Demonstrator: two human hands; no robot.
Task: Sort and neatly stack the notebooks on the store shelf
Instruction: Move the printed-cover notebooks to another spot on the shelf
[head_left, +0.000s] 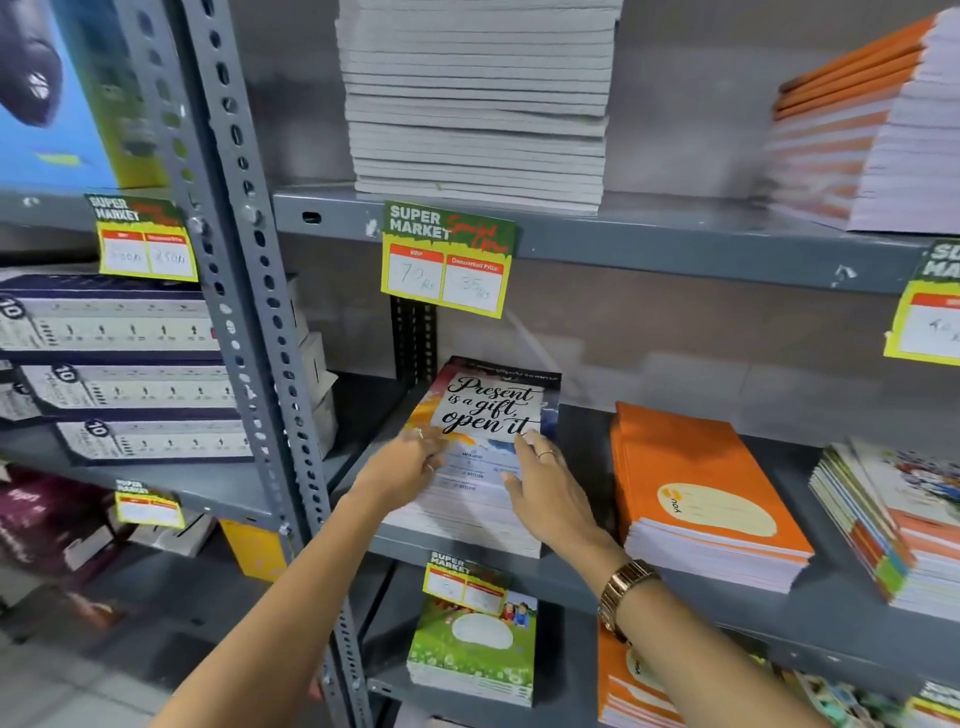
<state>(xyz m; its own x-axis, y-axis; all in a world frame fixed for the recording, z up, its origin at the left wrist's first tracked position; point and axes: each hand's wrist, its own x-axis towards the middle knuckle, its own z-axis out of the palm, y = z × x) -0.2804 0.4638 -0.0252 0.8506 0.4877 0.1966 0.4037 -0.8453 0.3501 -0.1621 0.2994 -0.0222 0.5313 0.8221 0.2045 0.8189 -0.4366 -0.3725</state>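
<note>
**Making the notebook pile neat**

The top notebook (493, 410) says "Present is a gift, open it" on its cover. It lies on a pile of notebooks (467, 514) on the middle shelf (571, 577), at the left end, near the grey post (270, 322). The top book looks a bit crooked on the pile below it.

To do this step well, I think the book should be slid gently until its edges match the books under it. Push from both sides at once, so it does not spin. Keep it flat, so the cover does not bend. Go slow, or the pile may slip toward the front edge.

The left hand (405, 467) is on the left side of the cover. Its fingers are bent and touch the near part of the book. The right hand (545, 483) is on the right side, with fingers mostly straight and lying on the cover. Neither hand is closed tight around the book; they press and steady it.

To the right sits an orange pile (701, 493), a little apart. Farther right is a mixed pile (893, 525). A price tag (447, 260) hangs from the shelf above.
</note>
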